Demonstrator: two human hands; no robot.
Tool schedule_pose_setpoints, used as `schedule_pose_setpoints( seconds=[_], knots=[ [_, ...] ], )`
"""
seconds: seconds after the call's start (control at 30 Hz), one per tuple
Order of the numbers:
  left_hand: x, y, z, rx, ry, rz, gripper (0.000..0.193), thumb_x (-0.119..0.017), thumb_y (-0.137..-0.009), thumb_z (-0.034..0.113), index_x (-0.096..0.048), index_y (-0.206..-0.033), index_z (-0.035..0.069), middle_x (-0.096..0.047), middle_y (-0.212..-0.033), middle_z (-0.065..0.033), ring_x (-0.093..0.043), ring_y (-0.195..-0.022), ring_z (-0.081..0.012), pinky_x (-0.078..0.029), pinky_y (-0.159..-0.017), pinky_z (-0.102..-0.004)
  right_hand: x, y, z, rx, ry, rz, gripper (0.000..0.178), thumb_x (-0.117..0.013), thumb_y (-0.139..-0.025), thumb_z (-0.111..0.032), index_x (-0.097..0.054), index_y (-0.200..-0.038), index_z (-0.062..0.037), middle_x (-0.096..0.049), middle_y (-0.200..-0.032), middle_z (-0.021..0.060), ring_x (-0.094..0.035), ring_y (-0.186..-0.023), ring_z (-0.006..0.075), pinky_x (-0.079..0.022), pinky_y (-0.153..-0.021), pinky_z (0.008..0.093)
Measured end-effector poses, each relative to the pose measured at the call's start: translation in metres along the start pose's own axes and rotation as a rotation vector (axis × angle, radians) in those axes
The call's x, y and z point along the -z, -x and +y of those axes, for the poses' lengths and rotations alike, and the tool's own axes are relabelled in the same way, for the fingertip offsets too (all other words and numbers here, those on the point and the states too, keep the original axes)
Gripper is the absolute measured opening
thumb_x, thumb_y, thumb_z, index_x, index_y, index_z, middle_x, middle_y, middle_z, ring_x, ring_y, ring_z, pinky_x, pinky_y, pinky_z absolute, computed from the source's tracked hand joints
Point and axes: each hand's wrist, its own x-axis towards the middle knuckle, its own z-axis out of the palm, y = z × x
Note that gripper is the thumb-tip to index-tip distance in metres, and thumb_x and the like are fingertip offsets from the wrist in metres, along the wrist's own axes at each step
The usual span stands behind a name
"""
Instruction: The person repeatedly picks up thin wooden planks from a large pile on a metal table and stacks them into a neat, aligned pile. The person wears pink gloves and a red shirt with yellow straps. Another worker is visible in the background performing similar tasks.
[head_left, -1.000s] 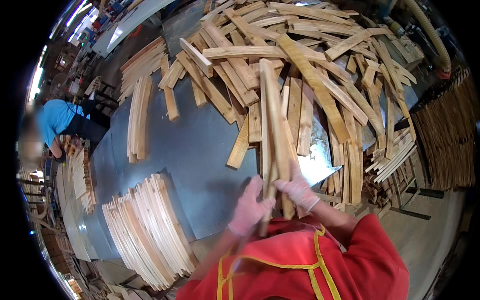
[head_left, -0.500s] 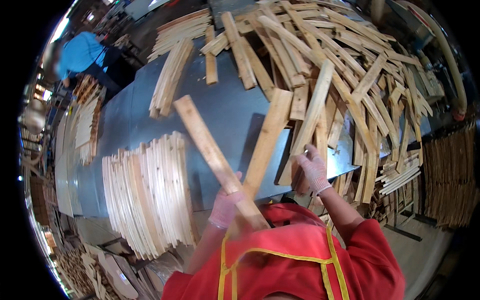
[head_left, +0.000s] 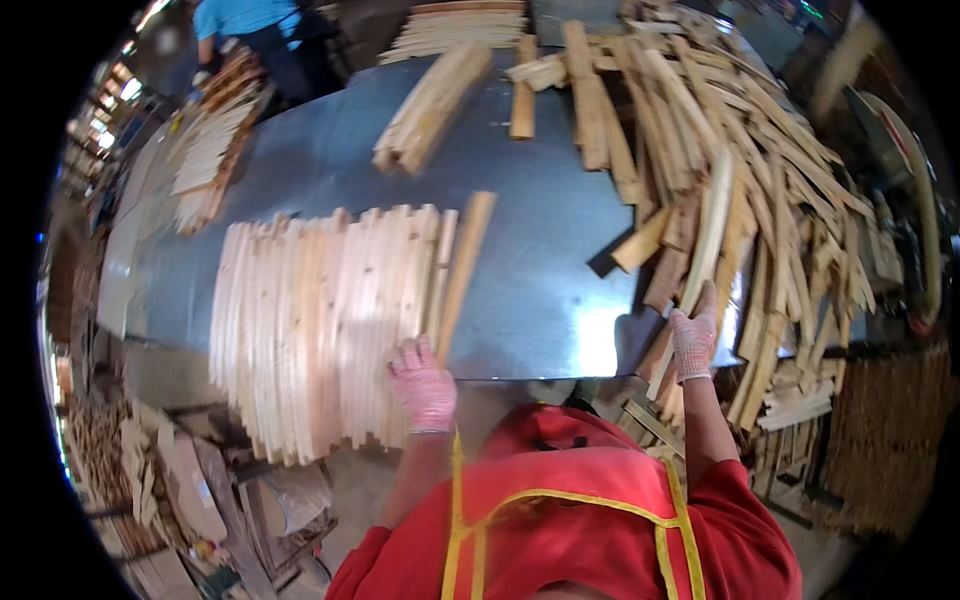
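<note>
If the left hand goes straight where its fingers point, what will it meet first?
Probably the row of pale wooden strips, near its right end; the left hand may already touch them.

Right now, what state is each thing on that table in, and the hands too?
Slat row: side by side, ends uneven.
Lone slat: slanted, just right of the row.
Slat pile: jumbled, overlapping.
Slat bundle: lying together, apart from row and pile.
Pale slat: tilted, against the pile.
Table: partly covered, glare near its edge.
Left hand: at the row's right end, grip unclear.
Right hand: at the pale slat, grip unclear.
</note>
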Motion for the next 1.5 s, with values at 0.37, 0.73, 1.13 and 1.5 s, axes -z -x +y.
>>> schedule_pose_setpoints(
  seconds=[0.37, 0.73, 1.13, 1.5],
  knots=[
    [0.0, -0.023, -0.003, -0.01, -0.077, -0.208, 0.088, -0.072, -0.087, 0.039, -0.038, -0.162, 0.009, -0.041, -0.163, -0.0194, -0.035, -0.154, -0.0377, -0.03, -0.124, -0.0533, 0.079, -0.094, 0.049, -0.076, 0.459, -0.052, 0.088, -0.075, -0.083, -0.024, -0.039, -0.162, -0.0098, -0.053, -0.155, 0.024, -0.056, -0.139, 0.0401, -0.046, -0.115, 0.0437],
    [0.063, -0.016, 0.176, -0.375, 1.064, -0.415, 0.08, -0.079, -0.086, 0.023, -0.045, -0.155, 0.003, -0.051, -0.155, -0.0209, -0.051, -0.141, -0.0352, -0.043, -0.115, -0.0448, 0.035, -0.007, -0.061, -0.267, -0.305, -0.387, 0.1, -0.075, -0.082, -0.014, -0.024, -0.165, 0.0019, -0.062, -0.142, 0.0284, -0.066, -0.124, 0.0273, -0.054, -0.105, 0.0383],
    [-0.015, -0.008, 0.063, 0.061, 0.43, -0.064, 0.072, -0.076, -0.079, 0.016, -0.053, -0.147, 0.009, -0.059, -0.141, -0.0129, -0.055, -0.134, -0.0305, -0.043, -0.114, -0.0481, 0.028, -0.051, 0.032, 0.065, 0.569, -0.099, 0.086, -0.084, -0.079, -0.035, -0.051, -0.149, 0.0019, -0.059, -0.143, 0.0277, -0.056, -0.133, 0.0439, -0.045, -0.114, 0.0459],
    [0.003, 0.016, -0.013, -0.058, 0.591, 0.034, 0.069, -0.078, -0.081, 0.027, -0.054, -0.143, 0.007, -0.05, -0.145, -0.0163, -0.047, -0.138, -0.0374, -0.039, -0.114, -0.0529, -0.058, 0.083, -0.038, -0.267, -0.624, -0.472, 0.073, -0.075, -0.094, -0.009, -0.042, -0.158, -0.0037, -0.065, -0.122, 0.0089, -0.062, -0.105, 0.0167, -0.055, -0.089, 0.0323]
  ],
)
